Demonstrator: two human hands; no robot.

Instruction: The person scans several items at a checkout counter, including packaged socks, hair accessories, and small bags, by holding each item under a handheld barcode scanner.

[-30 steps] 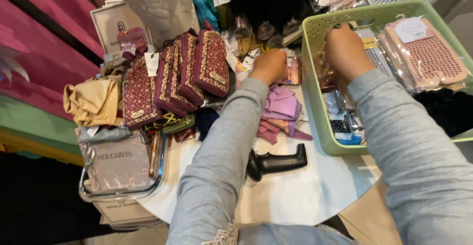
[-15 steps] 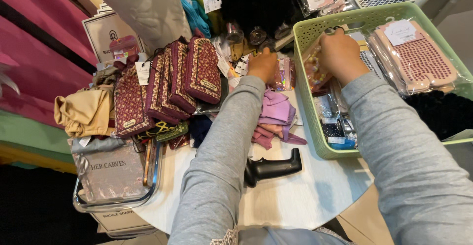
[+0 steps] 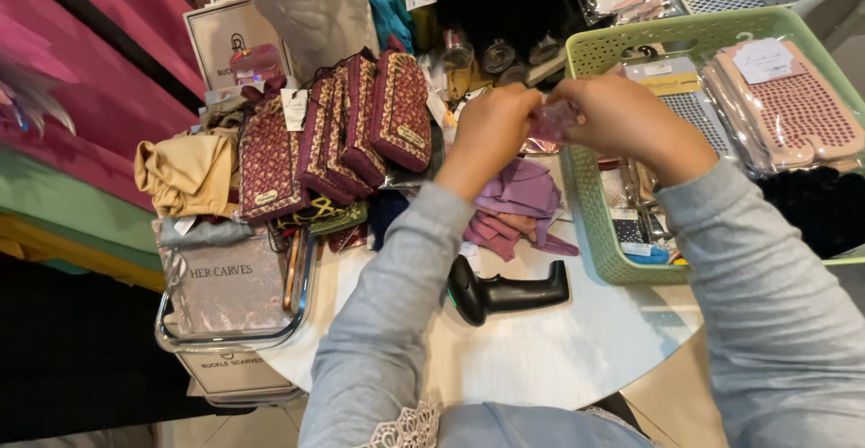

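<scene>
Both of my hands meet above the left rim of the green basket (image 3: 602, 259). My left hand (image 3: 494, 128) and my right hand (image 3: 622, 122) pinch a small clear packet with something pink inside (image 3: 551, 122) between them. Below the hands lies a pile of mauve folded cloth (image 3: 518, 205) on the white round table (image 3: 559, 349). The basket holds pink dotted items in clear wrap (image 3: 793, 105) and other flat packets.
A black handheld scanner (image 3: 505, 293) lies on the table near my left arm. Maroon patterned pouches (image 3: 333, 137) stand in a row at left, beside tan cloth (image 3: 189, 173) and a clear tray with a silvery packet (image 3: 230, 286). Small jars and dark packaged goods crowd the back.
My right hand came out of the basket with the small packet and my left hand rose from the table to meet it. The view shifted slightly.
</scene>
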